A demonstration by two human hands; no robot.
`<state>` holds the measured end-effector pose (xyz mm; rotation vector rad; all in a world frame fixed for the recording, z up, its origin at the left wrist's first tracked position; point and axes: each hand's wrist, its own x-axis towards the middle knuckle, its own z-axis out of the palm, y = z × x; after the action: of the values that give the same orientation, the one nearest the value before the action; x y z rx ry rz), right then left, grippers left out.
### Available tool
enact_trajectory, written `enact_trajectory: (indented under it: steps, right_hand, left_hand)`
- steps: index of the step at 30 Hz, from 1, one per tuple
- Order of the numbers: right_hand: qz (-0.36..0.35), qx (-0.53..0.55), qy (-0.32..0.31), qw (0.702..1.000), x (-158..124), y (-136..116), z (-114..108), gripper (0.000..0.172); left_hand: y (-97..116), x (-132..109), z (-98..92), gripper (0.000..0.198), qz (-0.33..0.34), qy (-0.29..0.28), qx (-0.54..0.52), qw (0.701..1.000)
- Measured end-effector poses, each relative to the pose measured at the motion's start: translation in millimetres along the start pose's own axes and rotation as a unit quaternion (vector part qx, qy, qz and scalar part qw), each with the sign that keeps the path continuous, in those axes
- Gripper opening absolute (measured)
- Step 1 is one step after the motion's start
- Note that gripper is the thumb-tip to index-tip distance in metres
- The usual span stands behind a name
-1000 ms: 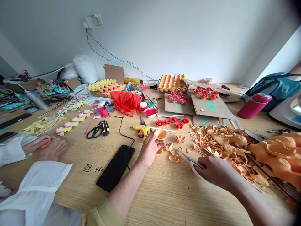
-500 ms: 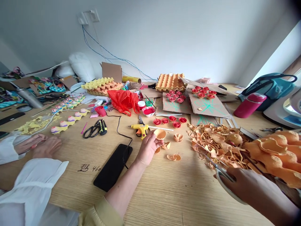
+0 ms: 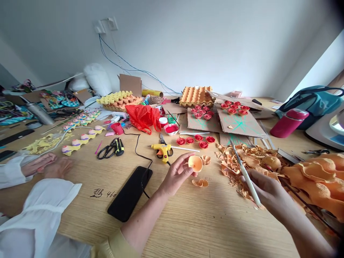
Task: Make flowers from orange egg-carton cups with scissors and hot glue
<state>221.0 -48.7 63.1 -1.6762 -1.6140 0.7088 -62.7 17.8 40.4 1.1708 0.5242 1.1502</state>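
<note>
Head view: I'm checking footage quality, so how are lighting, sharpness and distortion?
Head view: soft light, brighter at right; a faint shadow on the table near the right hand; the orange cup in the left hand fairly sharp; edges stretched, top right corner dark.

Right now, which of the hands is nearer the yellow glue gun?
Left. The left hand is close to the glue gun, on its right; the right hand is much farther right, by the orange scraps.
</note>
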Motion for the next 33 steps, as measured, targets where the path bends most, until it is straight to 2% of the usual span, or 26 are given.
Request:
enact_trajectory:
  steps: [1,4,8,11,16,23,27,33]
  right_hand:
    - [0.006,0.063,-0.031,0.998,3,-8,6,0.045]
    - [0.02,0.176,-0.053,0.983,10,-26,29,0.052]
    - [0.002,0.252,-0.023,0.968,13,-32,58,0.051]
    - [0.01,0.293,-0.011,0.956,12,-30,69,0.051]
    - [0.045,0.313,-0.03,0.948,7,-31,69,0.051]
    - [0.053,0.313,-0.041,0.947,3,-25,70,0.051]
    - [0.055,0.315,-0.038,0.947,1,-19,74,0.049]
    - [0.046,0.325,-0.047,0.943,-1,-17,75,0.047]
  left_hand:
    - [1,-2,2.1,0.048,-0.004,-0.012,0.01,1.0]
    - [3,-5,9.0,0.044,-0.021,-0.035,0.015,0.999]
    - [1,-7,15.6,0.043,-0.044,-0.064,-0.001,0.997]
    - [-4,-9,17.4,0.041,-0.052,-0.083,-0.001,0.995]
    - [-15,-14,18.4,0.051,-0.061,-0.105,0.03,0.992]
    - [-16,-16,21.2,0.058,-0.031,-0.073,0.15,0.986]
    - [-11,-15,24.0,0.054,-0.018,-0.084,0.183,0.979]
    - [-11,-15,25.7,0.051,-0.003,-0.067,0.202,0.977]
